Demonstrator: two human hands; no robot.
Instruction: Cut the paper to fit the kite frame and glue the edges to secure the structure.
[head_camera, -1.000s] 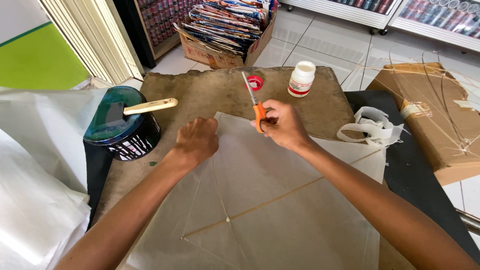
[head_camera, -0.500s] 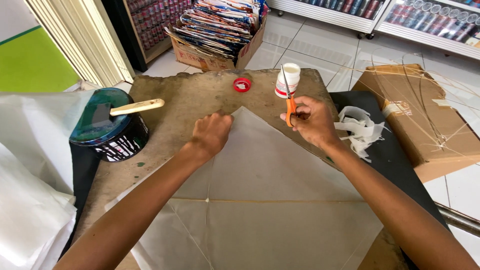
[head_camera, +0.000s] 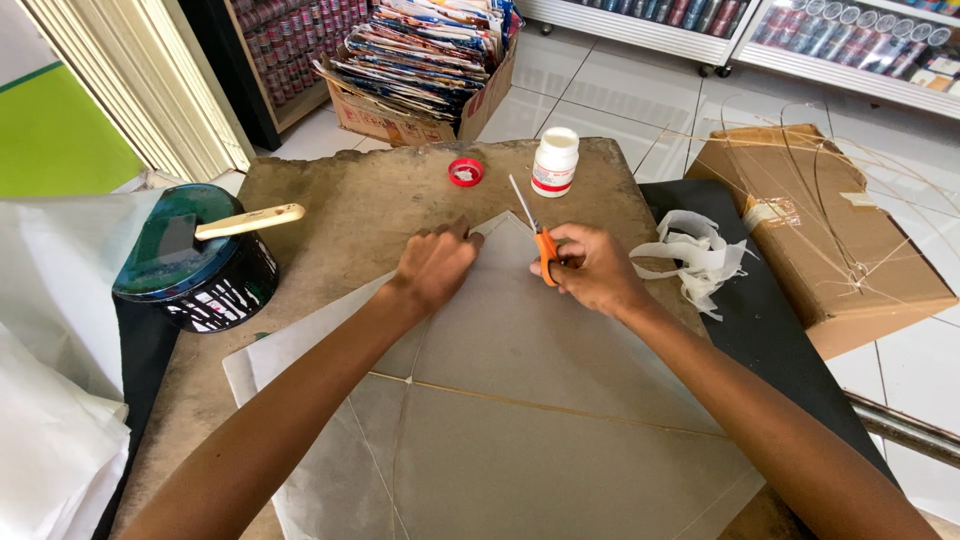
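Note:
A translucent white paper kite (head_camera: 520, 400) with thin wooden sticks lies flat on a brown worktable (head_camera: 350, 215). My left hand (head_camera: 435, 265) presses down on the paper near its top corner, fingers curled. My right hand (head_camera: 590, 268) grips orange-handled scissors (head_camera: 535, 228), blades pointing away from me along the kite's upper right edge. Both hands sit close together at the kite's tip.
A white glue bottle (head_camera: 555, 162) and its red cap (head_camera: 465, 172) stand at the table's far edge. A black tin with a wooden-handled brush (head_camera: 195, 260) is at left. Paper scraps (head_camera: 695, 255) lie at right, beside a cardboard box (head_camera: 820, 225). White sheets (head_camera: 55, 330) are stacked left.
The view has shifted and the kite sits turned under my hands. My right hand with the scissors has moved left toward the kite's tip, closer to my left hand.

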